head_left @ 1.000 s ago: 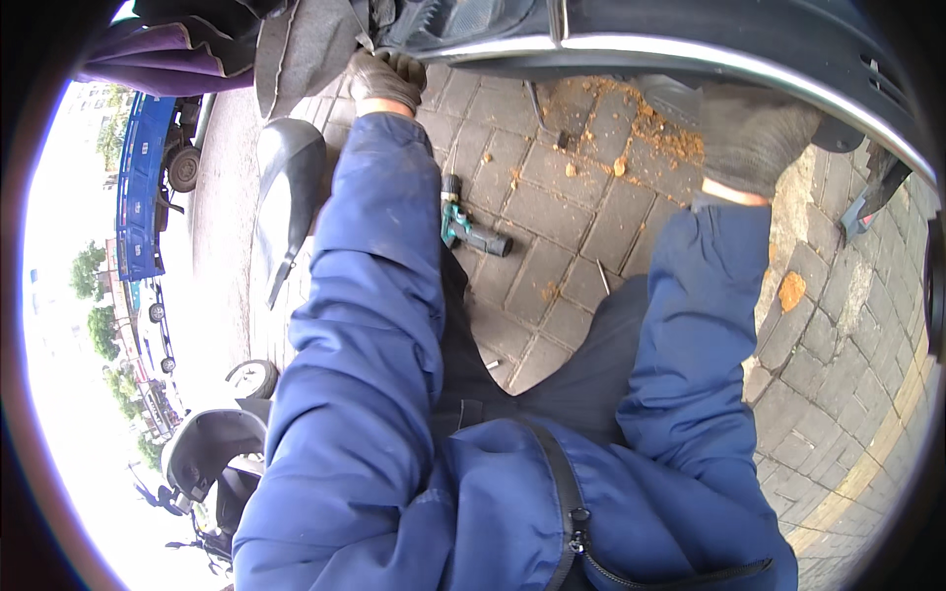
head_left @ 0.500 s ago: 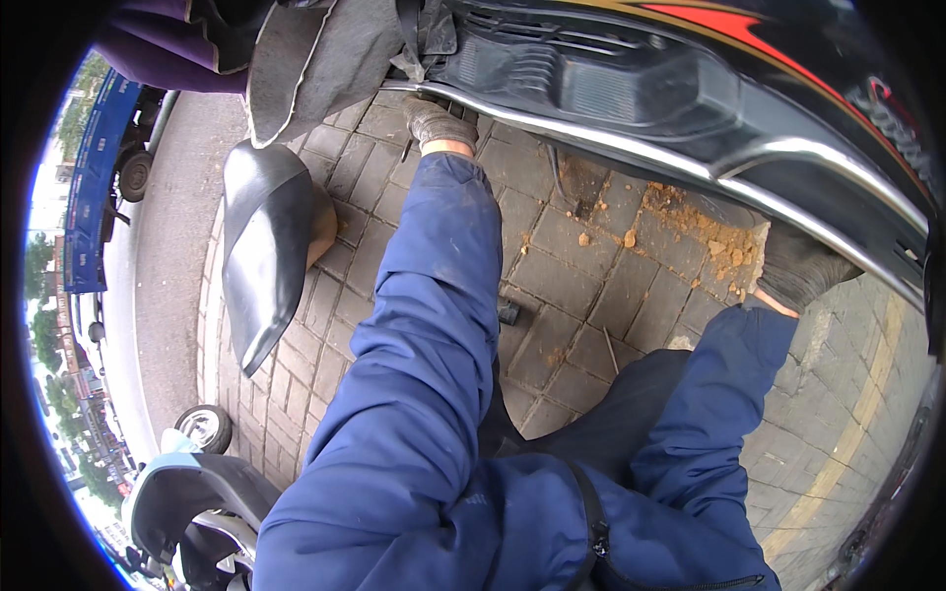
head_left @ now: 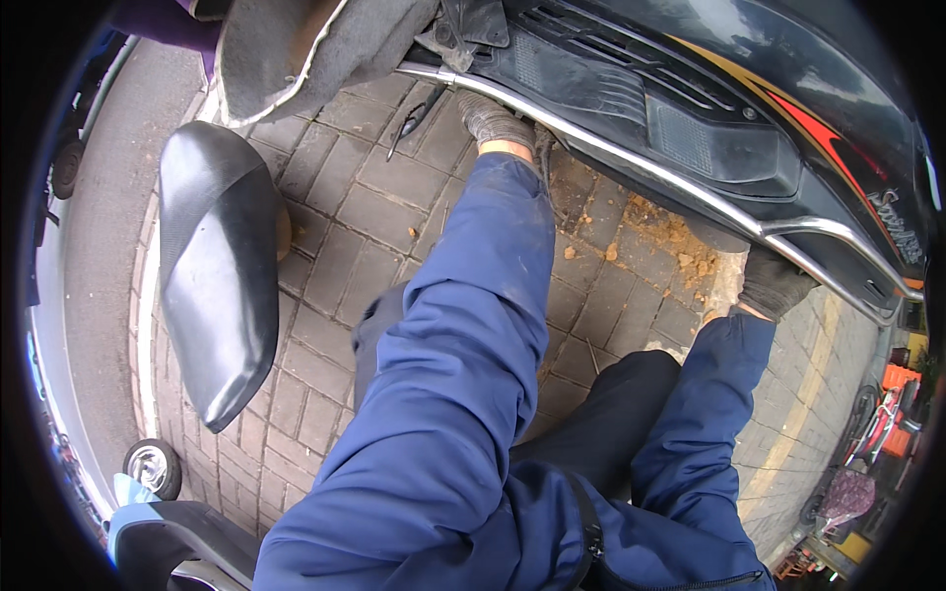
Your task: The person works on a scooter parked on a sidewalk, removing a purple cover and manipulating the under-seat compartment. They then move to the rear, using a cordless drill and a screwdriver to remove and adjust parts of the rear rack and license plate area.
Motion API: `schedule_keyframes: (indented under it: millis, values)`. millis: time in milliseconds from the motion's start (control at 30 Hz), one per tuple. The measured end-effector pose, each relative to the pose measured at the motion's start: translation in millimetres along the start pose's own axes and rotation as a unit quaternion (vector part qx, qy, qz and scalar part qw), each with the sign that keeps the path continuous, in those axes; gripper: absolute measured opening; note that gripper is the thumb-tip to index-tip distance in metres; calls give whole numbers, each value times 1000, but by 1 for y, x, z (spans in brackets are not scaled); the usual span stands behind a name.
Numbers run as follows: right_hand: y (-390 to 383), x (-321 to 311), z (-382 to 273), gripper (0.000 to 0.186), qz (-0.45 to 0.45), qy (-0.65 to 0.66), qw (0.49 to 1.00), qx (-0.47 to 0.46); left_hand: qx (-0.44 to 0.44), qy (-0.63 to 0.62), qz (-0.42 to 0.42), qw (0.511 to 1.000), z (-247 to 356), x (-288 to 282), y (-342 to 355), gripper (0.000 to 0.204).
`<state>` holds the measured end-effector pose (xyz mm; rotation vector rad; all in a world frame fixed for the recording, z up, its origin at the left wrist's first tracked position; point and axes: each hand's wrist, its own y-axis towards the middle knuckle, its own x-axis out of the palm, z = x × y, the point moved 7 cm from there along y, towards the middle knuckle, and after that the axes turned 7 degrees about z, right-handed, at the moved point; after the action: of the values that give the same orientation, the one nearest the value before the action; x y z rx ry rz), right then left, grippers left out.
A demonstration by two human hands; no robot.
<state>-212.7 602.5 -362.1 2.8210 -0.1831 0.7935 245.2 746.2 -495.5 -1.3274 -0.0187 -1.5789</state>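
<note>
We see two gloved hands under one scooter (head_left: 690, 108), the left hand (head_left: 496, 122) pressed against the chrome rail (head_left: 631, 163) with its grip hidden and the right hand (head_left: 772, 284) closed beneath that rail, one loose black seat (head_left: 222, 266) lying left on the paving (head_left: 335, 246).

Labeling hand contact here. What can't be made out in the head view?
- Left hand fingertips: tucked under the chrome rail; grip unclear.
- Right hand: fingers hidden behind the scooter body.
- Black tool on the paving: too small to identify.
- Detached seat: underside hidden.
</note>
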Motion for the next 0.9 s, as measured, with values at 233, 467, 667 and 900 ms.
schedule_keyframes:
  millis: [233,467,667,900]
  values:
    - [-7,15,1,41,-110,120,983,86,-26,-39,119,992,-6,-19,-6,69]
    - [4,6,1,47,-65,64,995,38,123,-22,122,985,6,-34,-5,34]
    - [2,12,-2,46,-54,-7,999,0,-13,-50,45,998,-11,-22,-35,33]
    - [-2,17,2,47,-27,72,995,59,-129,5,-24,991,-23,-9,-75,54]
